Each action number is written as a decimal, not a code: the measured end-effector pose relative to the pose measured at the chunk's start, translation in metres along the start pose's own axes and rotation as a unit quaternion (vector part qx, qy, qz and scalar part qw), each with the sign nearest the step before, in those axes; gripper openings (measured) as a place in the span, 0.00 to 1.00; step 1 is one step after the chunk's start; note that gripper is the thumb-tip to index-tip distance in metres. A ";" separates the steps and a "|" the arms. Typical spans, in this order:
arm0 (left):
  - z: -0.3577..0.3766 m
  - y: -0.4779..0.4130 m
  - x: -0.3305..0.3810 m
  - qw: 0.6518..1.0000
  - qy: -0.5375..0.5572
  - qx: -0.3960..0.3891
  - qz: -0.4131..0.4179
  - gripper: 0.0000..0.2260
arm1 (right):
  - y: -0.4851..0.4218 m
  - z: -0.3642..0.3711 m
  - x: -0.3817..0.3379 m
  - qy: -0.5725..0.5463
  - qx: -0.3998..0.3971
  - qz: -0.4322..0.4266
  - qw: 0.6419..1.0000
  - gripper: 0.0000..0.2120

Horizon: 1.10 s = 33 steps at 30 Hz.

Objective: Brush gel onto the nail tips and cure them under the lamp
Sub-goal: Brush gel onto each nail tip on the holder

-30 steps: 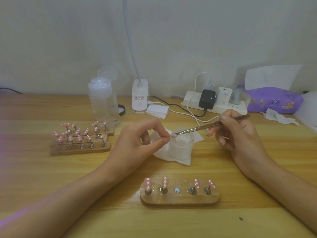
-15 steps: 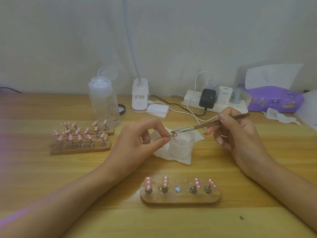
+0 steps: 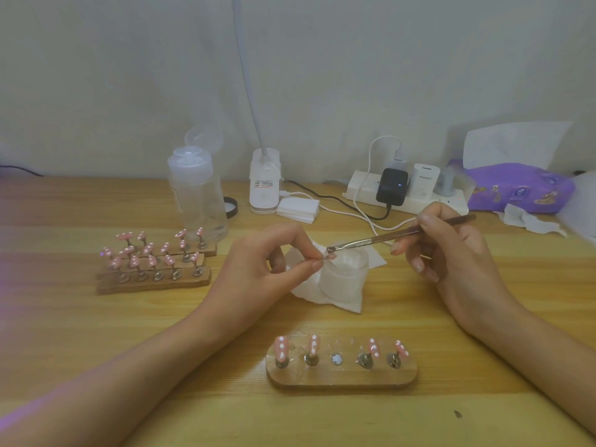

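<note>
The nail tip (image 3: pixel 325 258) sits pinched between thumb and forefinger of the left hand (image 3: pixel 258 269), right over the near-left rim of the frosted jar (image 3: pixel 345 275). The right hand (image 3: pixel 451 253), to the jar's right, grips the brush (image 3: pixel 387 237) pen-style, fingers curled round the handle, and its bristles touch the tip.

Over the last second almost nothing has shifted: both hands keep their places and the bristles have only nudged along the tip. I read that as small coating strokes under way, with curing not yet begun for this piece.

In front of the jar, the near holder (image 3: pixel 342 379) carries four pink dotted tips and one bare middle peg (image 3: pixel 336 359), likely this tip's place. Left of the jar stand the filled racks (image 3: pixel 154 282); behind those, a clear bottle (image 3: pixel 196 198). Behind the jar is the lamp base (image 3: pixel 264 185), and behind it to the right the power strip (image 3: pixel 419 204).

The jar rests on a tissue (image 3: pixel 342 304). Bare table lies between the jar and the near holder, so the way back to the peg looks open; the cables behind crowd any reach toward the lamp.
</note>
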<state>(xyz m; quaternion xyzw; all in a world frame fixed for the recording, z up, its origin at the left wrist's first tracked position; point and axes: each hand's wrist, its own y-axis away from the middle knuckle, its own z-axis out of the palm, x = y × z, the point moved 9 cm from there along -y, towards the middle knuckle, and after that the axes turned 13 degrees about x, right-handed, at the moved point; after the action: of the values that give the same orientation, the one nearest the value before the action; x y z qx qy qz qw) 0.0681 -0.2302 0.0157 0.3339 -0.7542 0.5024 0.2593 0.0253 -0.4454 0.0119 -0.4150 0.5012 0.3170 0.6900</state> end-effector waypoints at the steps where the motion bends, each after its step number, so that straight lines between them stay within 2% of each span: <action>1: 0.000 0.000 0.000 1.000 0.002 -0.001 -0.002 0.05 | 0.000 0.002 0.000 0.007 -0.007 -0.001 1.000 0.14; 5: 0.000 -0.001 -0.002 1.000 0.001 0.000 -0.003 0.05 | -0.004 -0.007 0.007 0.007 0.036 0.015 0.999 0.18; 9: 0.002 0.000 0.002 1.000 0.002 -0.004 0.003 0.05 | -0.002 0.000 0.003 0.003 -0.001 -0.006 1.000 0.14; 13: 0.003 -0.001 0.000 1.000 0.009 -0.007 -0.004 0.05 | -0.004 -0.007 0.005 -0.008 0.035 0.008 0.999 0.18; 17: 0.003 0.000 0.001 1.000 0.005 -0.008 0.001 0.06 | -0.002 -0.001 0.003 0.002 0.003 -0.006 1.000 0.15; 20: 0.003 0.000 0.000 1.000 0.008 -0.010 -0.005 0.07 | -0.004 -0.007 0.005 -0.010 0.032 0.006 0.999 0.19; 24: 0.003 0.000 -0.002 1.000 0.016 -0.012 -0.018 0.07 | -0.003 0.000 0.003 -0.002 0.002 -0.006 1.000 0.13; 28: 0.004 0.000 -0.004 0.999 0.025 -0.015 -0.030 0.06 | -0.005 -0.008 0.006 -0.009 0.036 0.006 0.999 0.15; 31: 0.004 0.001 -0.005 0.999 0.025 -0.014 -0.036 0.06 | -0.003 -0.002 0.003 -0.004 0.008 -0.007 1.000 0.13; 33: 0.004 0.001 -0.006 0.999 0.027 -0.013 -0.041 0.06 | -0.003 -0.004 0.005 0.007 0.019 -0.002 1.000 0.14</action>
<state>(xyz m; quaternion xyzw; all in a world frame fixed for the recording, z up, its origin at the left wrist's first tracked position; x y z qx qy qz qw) 0.0716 -0.2324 0.0092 0.3473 -0.7389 0.4908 0.3042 0.0279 -0.4507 0.0069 -0.4052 0.5108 0.3029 0.6950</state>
